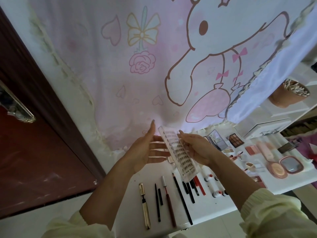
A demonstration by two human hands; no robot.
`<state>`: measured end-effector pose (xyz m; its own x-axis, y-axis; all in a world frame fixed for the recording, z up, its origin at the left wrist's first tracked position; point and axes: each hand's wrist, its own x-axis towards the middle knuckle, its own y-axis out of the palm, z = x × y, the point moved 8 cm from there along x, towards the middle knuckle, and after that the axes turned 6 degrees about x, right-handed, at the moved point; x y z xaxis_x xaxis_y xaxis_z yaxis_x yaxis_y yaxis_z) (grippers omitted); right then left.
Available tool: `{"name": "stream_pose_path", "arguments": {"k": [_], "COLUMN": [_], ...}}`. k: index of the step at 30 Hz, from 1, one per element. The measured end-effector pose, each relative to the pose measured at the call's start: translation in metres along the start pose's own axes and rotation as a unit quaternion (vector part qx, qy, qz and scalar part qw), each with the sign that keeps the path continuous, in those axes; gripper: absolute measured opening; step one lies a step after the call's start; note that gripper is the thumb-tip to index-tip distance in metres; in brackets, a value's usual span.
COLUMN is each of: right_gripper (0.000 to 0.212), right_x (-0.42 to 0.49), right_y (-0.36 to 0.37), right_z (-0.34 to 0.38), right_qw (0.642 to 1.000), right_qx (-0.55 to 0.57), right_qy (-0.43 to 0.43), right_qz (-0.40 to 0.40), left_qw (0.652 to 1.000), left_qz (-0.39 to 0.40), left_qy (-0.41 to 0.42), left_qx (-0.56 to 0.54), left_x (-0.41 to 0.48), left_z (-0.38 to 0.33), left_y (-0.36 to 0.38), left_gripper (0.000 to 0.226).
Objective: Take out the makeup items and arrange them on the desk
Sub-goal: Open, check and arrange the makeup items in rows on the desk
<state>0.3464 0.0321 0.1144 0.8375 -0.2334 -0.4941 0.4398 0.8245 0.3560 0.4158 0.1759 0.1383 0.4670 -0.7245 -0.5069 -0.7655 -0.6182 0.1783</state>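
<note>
A person holds a clear lash tray up above the white surface, between both hands; the tray tilts, its upper end toward the cartoon curtain and its lower end over the pencils. The right hand grips the tray along its right edge, fingers curled round it, some showing through the plastic. The left hand lies flat-open at the tray's left edge, its fingers straight and spread; their tips seem to touch the edge or slip just behind it, though the blur leaves this unsure.

Below the hands a row lies on the surface: a gold tube, a brown-handled liner, a long black pencil and a red pencil, side by side. Further right lie an eyeshadow palette, a pink tube and an open pink compact; a cup of cotton swabs stands on a shelf beyond.
</note>
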Motion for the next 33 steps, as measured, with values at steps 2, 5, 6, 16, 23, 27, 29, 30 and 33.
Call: {"name": "stream_pose_path", "arguments": {"k": [2,5,6,16,23,27,29,30,33], "right_gripper": [0.036,0.045,0.045,0.056,0.107,0.104,0.086,0.085,0.103], "right_x": [-0.004,-0.005,-0.005,0.0,-0.012,-0.02,-0.023,-0.024,-0.017], "right_y": [0.007,0.014,0.015,0.026,0.043,0.046,0.049,0.05,0.05], "right_z": [0.009,0.022,0.026,0.05,0.033,0.041,0.044,0.044,0.043], "right_qw": [0.997,0.977,0.97,0.87,0.786,0.797,0.841,0.854,0.863], "right_qx": [-0.077,-0.205,-0.235,-0.483,-0.61,-0.594,-0.528,-0.506,-0.494], "right_qy": [-0.02,-0.052,-0.057,-0.094,-0.065,-0.09,-0.093,-0.093,-0.085], "right_qz": [0.011,0.001,-0.007,-0.035,0.081,0.062,0.076,0.082,0.071], "left_qw": [0.998,0.993,0.993,0.999,0.996,0.997,0.997,0.995,0.981], "left_qz": [0.037,0.085,0.09,-0.03,-0.079,-0.045,0.003,0.033,0.137], "left_qy": [-0.044,-0.073,-0.073,-0.009,0.008,0.005,-0.013,-0.027,-0.054], "left_qx": [-0.029,-0.022,-0.02,-0.027,-0.046,-0.06,-0.077,-0.091,-0.128], "left_x": [0.0,-0.003,-0.004,0.01,0.015,0.014,0.011,0.01,0.009], "left_z": [0.008,0.016,0.016,0.012,0.008,0.004,0.004,0.006,0.015], "left_y": [0.003,0.012,0.014,-0.016,-0.034,-0.025,-0.015,-0.011,0.005], "left_gripper": [0.09,0.088,0.082,0.026,0.032,0.04,0.056,0.068,0.102]}}
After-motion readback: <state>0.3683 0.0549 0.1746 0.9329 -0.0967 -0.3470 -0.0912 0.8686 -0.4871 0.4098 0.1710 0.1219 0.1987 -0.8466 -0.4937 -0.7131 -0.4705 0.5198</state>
